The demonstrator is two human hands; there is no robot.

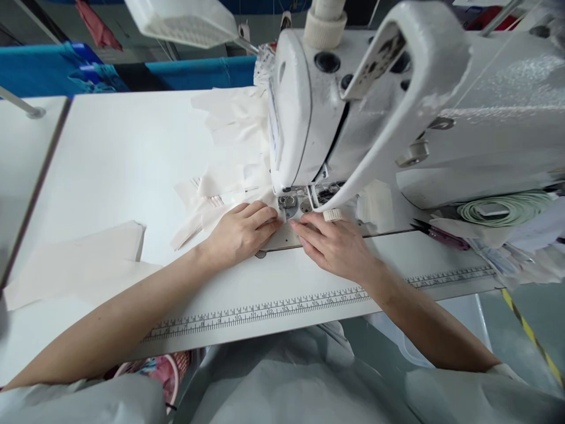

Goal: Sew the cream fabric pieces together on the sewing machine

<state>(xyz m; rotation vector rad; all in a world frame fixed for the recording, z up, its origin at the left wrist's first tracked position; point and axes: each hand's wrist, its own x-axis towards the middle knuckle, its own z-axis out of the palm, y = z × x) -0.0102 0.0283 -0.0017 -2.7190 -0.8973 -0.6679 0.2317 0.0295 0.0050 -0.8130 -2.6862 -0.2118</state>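
A white sewing machine [304,112] stands over the work table, its presser foot [289,201] low above the metal plate. Just left of the foot, my left hand [245,232] is closed, its bent fingers gripping the edge of a white fabric piece [225,179]. Part of that fabric runs under the hand and is hidden. To the right of the foot, my right hand [333,244] rests with fingers stretched out and slightly apart, fingertips on the plate near the left fingertips. I see nothing held in it; its thumb is hidden.
White cut pieces [83,259] lie at the left on the table [115,153]. A printed ruler strip [265,312] follows the front edge. Dark snips [441,234] and a pale green coil [503,208] lie right. Below stands a pink basket [179,368].
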